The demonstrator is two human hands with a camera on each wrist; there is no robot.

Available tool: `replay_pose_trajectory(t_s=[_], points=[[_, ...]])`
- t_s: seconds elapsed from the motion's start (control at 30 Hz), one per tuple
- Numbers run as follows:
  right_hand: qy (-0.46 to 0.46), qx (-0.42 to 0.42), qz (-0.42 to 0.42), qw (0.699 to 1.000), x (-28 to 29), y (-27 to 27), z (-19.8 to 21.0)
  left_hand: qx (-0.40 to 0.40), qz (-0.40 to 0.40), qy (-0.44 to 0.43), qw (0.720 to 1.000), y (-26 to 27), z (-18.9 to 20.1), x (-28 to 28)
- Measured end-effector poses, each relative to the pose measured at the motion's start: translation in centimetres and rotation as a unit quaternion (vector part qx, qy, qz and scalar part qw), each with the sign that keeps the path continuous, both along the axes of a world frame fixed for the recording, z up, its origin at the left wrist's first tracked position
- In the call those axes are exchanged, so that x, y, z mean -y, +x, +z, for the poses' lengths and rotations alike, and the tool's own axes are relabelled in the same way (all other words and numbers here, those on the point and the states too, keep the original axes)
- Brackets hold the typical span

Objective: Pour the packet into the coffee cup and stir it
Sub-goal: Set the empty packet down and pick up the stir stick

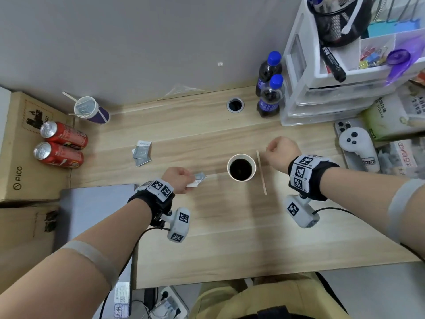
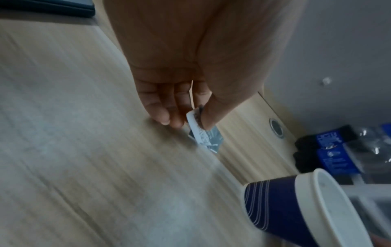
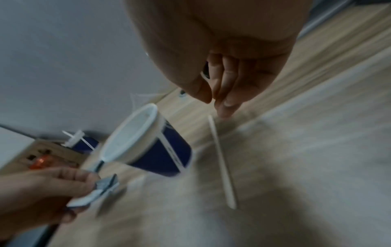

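packet [image 1: 198,179] pinched in left hand [image 1: 177,179], low over table [image 1: 207,226] left of coffee cup [image 1: 241,167] | right hand [image 1: 281,154] loosely curled, empty, above stir stick [image 1: 261,172] | risk: loose pinch, powder spills short of cup

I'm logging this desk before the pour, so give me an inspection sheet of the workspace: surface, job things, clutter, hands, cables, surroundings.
Surface: light wooden desk with a round cable hole.
Job's things: coffee cup upright, dark coffee inside; packet in the left hand, left of the cup; stir stick flat on the desk, right of the cup.
Clutter: loose packets, two red cans, second cup, two cola bottles, phone, controller.
Hands: left hand pinches the packet; right hand above the stick's far end, holding nothing.
Cables: black wrist-camera leads.
Surroundings: grey wall, cardboard box, drawer unit.
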State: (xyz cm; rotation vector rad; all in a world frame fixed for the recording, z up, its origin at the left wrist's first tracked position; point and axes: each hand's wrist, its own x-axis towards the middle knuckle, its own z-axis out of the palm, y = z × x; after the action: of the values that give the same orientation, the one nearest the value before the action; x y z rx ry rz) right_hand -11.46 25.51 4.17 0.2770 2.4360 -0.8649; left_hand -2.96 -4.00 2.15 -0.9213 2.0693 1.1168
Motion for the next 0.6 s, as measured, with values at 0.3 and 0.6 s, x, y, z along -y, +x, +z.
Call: replay_pose_trajectory(t_s=[0.3, 0.6], points=[[0.109, 0.108, 0.117, 0.981, -1.0, 3.0, -3.1, -0.024, -0.087, -0.115, 0.989, 0.5, -2.8, -1.6], [0.118, 0.106, 0.114, 0.981, -0.3, 2.7, -3.2, -0.137, -0.121, -0.117, 0.976, -0.3, -1.0, -2.6]])
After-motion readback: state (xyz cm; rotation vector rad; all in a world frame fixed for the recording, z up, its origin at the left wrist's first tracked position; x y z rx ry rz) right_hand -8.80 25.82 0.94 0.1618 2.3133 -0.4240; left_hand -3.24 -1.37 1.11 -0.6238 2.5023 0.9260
